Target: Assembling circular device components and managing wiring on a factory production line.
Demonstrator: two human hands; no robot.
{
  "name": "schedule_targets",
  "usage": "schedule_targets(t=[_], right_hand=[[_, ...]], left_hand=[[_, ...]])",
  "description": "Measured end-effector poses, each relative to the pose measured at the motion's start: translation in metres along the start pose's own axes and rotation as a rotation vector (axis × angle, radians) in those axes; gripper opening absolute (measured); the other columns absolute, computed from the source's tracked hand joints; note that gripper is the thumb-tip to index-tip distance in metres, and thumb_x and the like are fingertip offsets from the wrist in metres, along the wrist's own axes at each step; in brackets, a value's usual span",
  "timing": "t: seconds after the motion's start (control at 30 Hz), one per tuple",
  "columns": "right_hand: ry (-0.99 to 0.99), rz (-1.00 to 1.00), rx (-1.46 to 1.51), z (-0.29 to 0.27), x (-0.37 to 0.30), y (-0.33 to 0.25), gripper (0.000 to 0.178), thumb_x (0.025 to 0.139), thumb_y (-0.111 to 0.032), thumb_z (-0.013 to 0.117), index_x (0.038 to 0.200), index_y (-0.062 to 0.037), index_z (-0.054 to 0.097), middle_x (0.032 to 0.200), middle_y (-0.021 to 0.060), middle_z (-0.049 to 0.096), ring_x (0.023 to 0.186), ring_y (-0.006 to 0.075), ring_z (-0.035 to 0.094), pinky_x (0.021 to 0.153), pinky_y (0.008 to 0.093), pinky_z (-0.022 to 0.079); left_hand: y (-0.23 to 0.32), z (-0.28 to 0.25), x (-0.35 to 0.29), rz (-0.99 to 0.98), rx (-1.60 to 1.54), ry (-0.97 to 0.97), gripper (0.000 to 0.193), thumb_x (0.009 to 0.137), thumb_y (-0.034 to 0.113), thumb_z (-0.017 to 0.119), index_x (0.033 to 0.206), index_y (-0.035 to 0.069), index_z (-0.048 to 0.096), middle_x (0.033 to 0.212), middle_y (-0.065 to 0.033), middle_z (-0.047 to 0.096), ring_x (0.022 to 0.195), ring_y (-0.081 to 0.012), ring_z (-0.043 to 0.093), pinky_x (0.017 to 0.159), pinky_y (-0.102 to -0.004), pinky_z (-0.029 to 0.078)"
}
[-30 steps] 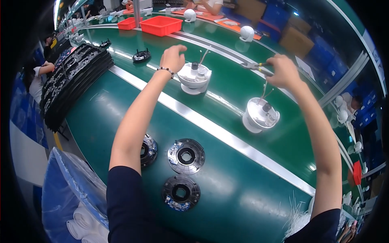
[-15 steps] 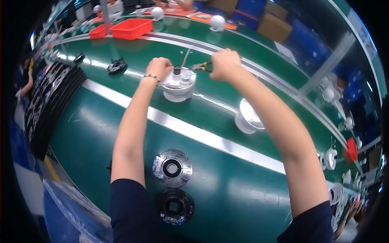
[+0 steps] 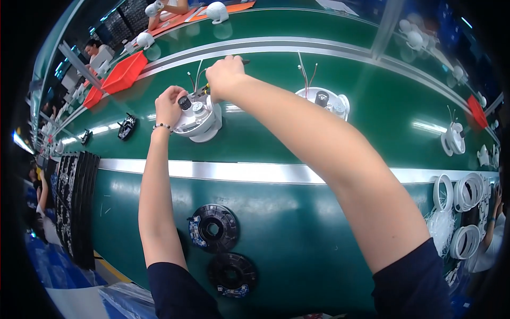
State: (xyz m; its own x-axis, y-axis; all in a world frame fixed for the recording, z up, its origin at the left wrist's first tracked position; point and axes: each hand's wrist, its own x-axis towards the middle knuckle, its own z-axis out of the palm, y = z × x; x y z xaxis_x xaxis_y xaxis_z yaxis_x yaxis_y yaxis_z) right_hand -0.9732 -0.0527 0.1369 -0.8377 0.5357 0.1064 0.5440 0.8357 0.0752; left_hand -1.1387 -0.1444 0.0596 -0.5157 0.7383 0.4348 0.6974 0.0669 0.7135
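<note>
The right hand (image 3: 226, 77) grips pliers (image 3: 202, 91) with yellow-and-black handles, their tip just above a round white housing (image 3: 199, 129) from which thin wires (image 3: 198, 73) rise. The left hand (image 3: 169, 103) has bent fingers at the housing's left edge; whether they grip it, I cannot tell. The housing stands on a green surface beyond a metal strip (image 3: 239, 171); two black discs (image 3: 227, 226) lie on the nearer table (image 3: 297, 239).

Factory assembly line: long green belt (image 3: 260, 141) carrying white round plastic housings (image 3: 203, 128); stacked black plastic trays (image 3: 78, 207); co-workers (image 3: 174, 7) opposite.
</note>
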Motion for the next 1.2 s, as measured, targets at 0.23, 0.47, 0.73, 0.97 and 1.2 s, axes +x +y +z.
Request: schedule_targets(t=[0.23, 0.47, 0.73, 0.97, 1.2], right_hand=[[0.067, 0.035, -0.04, 0.001, 0.004, -0.009, 0.036, 0.063, -0.025, 0.066, 0.095, -0.0086, 0.063, 0.098, 0.0114, 0.059, 0.099, 0.0264, 0.053, 0.086, 0.0387, 0.039], [0.129, -0.094, -0.047, -0.018, -0.015, 0.003, 0.021, 0.063, -0.018, 0.066, 0.082, -0.0084, 0.065, 0.084, 0.0098, 0.063, 0.082, 0.024, 0.062, 0.067, 0.0351, 0.05], [0.416, 0.09, 0.44, -0.036, -0.255, 0.097, 0.03, 0.059, -0.028, 0.067, 0.08, -0.0065, 0.063, 0.077, 0.0138, 0.059, 0.074, 0.031, 0.056, 0.066, 0.0393, 0.045], [0.042, 0.097, 0.473, 0.05, -0.452, 0.018, 0.053, 0.055, -0.031, 0.074, 0.098, -0.0052, 0.059, 0.086, 0.0088, 0.052, 0.088, 0.0244, 0.048, 0.076, 0.0347, 0.038], [0.294, 0.107, 0.376, 0.062, -0.486, 0.006, 0.053, 0.058, -0.048, 0.068, 0.089, -0.0053, 0.059, 0.098, 0.0146, 0.051, 0.096, 0.03, 0.044, 0.086, 0.0445, 0.033]], left_hand=[[-0.004, -0.003, 0.0, 0.07, -0.04, 0.03, 0.013, 0.079, 0.009, 0.06, 0.081, -0.003, 0.058, 0.074, -0.0079, 0.063, 0.071, -0.0111, 0.061, 0.065, -0.0235, 0.047], [0.003, -0.012, -0.005, 0.089, -0.116, 0.116, 0.01, 0.081, 0.007, 0.058, 0.08, -0.003, 0.058, 0.075, -0.0087, 0.064, 0.069, -0.0108, 0.061, 0.062, -0.0226, 0.048], [0.11, -0.028, -0.014, 0.315, -0.206, 0.278, 0.014, 0.086, 0.012, 0.052, 0.087, -0.002, 0.057, 0.083, -0.0094, 0.062, 0.076, -0.014, 0.06, 0.068, -0.0239, 0.048], [0.31, 0.102, -0.172, 0.753, -0.329, -0.611, 0.005, 0.076, 0.004, 0.06, 0.074, -0.001, 0.06, 0.071, -0.0071, 0.063, 0.066, -0.0112, 0.06, 0.062, -0.0227, 0.047], [0.348, 0.209, -0.289, 0.64, -0.208, -1.246, 0.048, 0.073, 0.001, 0.057, 0.119, 0.003, 0.042, 0.096, -0.0142, 0.062, 0.076, -0.0236, 0.064, 0.068, -0.0317, 0.05]])
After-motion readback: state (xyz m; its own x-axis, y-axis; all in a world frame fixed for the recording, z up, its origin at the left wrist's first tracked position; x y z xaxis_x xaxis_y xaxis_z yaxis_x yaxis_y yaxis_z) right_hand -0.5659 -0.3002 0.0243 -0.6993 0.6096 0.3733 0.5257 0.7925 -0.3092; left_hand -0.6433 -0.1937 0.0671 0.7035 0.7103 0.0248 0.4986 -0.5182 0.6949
